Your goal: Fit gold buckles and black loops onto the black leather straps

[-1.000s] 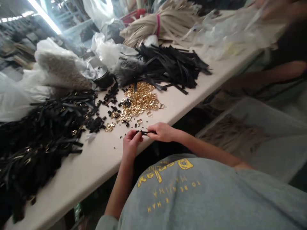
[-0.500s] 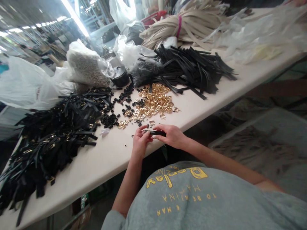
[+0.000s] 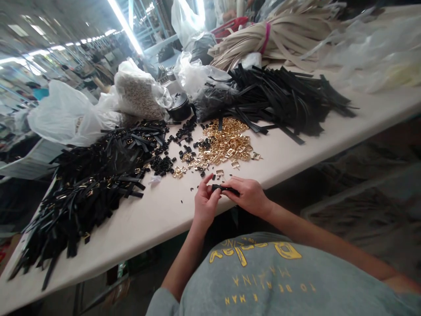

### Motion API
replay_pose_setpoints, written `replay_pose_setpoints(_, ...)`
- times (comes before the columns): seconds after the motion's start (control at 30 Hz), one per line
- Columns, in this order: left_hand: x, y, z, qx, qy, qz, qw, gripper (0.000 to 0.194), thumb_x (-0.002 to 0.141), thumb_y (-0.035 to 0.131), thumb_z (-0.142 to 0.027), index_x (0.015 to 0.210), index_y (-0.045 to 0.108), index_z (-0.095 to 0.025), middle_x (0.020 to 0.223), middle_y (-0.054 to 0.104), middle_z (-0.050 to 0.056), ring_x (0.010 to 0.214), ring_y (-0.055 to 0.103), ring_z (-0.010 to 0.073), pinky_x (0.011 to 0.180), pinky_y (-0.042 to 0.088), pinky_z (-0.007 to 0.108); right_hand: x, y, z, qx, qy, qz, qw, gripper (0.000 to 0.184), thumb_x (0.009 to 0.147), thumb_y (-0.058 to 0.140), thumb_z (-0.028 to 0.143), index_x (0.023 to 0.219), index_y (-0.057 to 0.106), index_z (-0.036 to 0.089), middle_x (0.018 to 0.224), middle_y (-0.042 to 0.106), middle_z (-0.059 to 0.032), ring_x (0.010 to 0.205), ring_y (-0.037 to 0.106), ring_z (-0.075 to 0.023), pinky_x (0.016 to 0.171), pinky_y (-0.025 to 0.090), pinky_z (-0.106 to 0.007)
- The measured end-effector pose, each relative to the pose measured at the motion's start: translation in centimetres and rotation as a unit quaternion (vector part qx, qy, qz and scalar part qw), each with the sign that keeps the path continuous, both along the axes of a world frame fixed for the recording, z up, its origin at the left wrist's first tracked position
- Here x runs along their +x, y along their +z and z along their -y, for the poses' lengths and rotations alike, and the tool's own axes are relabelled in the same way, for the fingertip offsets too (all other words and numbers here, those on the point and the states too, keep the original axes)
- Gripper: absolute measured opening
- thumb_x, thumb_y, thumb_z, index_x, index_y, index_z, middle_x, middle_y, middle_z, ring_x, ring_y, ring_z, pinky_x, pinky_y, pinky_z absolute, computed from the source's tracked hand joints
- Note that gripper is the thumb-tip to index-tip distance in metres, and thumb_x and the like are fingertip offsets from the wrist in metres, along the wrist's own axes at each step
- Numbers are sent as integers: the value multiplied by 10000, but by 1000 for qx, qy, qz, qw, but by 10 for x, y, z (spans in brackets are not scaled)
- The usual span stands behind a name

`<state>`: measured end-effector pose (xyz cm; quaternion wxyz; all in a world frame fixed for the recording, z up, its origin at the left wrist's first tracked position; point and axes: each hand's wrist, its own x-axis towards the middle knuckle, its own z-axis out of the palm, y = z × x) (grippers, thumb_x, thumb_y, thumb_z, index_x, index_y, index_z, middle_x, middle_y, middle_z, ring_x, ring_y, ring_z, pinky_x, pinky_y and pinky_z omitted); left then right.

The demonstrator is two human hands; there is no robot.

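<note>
My left hand [image 3: 205, 202] and my right hand [image 3: 249, 196] meet at the near edge of the white table [image 3: 158, 215]. Both pinch a short black strap [image 3: 225, 189] held flat between them. Just beyond my fingers lies a heap of gold metal buckles [image 3: 226, 142], with small black loops [image 3: 162, 164] scattered to its left. A few loose buckles sit close to my fingertips.
A big pile of black straps with gold buckles [image 3: 88, 184] covers the left of the table. Plain black straps [image 3: 286, 96] lie at the back right, beige straps [image 3: 279, 37] tied with pink behind them. Plastic bags [image 3: 66, 114] stand at the back left.
The view has swung left and down, so the table sits further right in frame. My hands stay together on the black strap, fingers shifting slightly along it.
</note>
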<state>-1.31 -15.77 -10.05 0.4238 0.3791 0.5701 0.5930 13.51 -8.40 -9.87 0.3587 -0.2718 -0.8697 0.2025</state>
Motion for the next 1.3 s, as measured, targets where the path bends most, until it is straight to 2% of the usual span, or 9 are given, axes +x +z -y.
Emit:
replay_pose_setpoints(0.17,-5,3,5,-2,-15,-43,999,515,836,654,-318,1320,510,-218,805,659,7,755,613,136,726,497,254,4,3,-7,-58,11,9,998,113,889,581,250,891,687,210,800,698,-21,712,640,-143,664,441,-238)
replay_pose_setpoints(0.27,-21,5,4,-18,-4,-93,996,354,834,653,-340,1160,629,-203,929,708,62,823,643,163,729,496,263,10,4,-17,-89,1,9,996,115,879,581,259,859,685,213,818,707,-27,735,640,-156,672,437,-254)
replay_pose_setpoints(0.37,-48,6,-3,-25,28,-178,983,204,821,664,-339,960,701,-194,854,711,47,769,635,155,708,487,254,15,0,-28,-105,-16,10,994,128,874,573,263,843,687,214,817,707,-27,727,628,-158,669,429,-263)
replay_pose_setpoints(0.53,-82,14,-20,-34,49,-277,959,110,784,695,-303,833,727,-210,717,680,8,634,586,135,624,456,235,16,-13,-42,-143,-45,3,989,128,847,589,266,837,702,208,795,706,-19,704,620,-157,673,434,-269)
replay_pose_setpoints(0.7,-70,22,-43,-8,-56,-321,945,70,757,715,-246,821,738,-230,809,686,26,668,605,148,640,457,254,15,-16,-47,-183,-77,-83,977,135,829,620,290,842,710,191,777,711,-20,689,621,-154,675,459,-273)
replay_pose_setpoints(0.87,-51,24,-77,-7,-149,-457,877,94,765,715,-250,858,725,-237,799,662,23,641,573,152,648,432,280,16,-12,-47,-211,-78,-113,968,155,825,629,314,847,711,185,793,719,-32,714,632,-164,698,483,-294)
replay_pose_setpoints(1.03,-49,26,-105,-44,-232,-499,834,66,694,754,-225,724,695,-224,739,628,21,631,533,164,612,394,276,17,-13,-47,-210,-69,-121,968,151,821,636,307,868,716,188,807,722,-28,723,635,-164,715,489,-296)
replay_pose_setpoints(1.2,-46,30,-108,-58,-238,-483,841,118,654,745,-171,666,639,-222,650,609,-3,595,508,158,574,365,264,18,-11,-46,-216,-67,-122,966,149,825,624,299,862,721,193,810,717,-24,723,624,-157,710,481,-286)
replay_pose_setpoints(1.3,-43,27,-100,-59,-220,-457,860,101,674,707,-143,689,639,-216,626,614,-17,578,518,143,572,372,256,18,-11,-45,-222,-66,-133,964,153,822,628,306,861,717,188,784,702,-18,703,607,-148,694,471,-277)
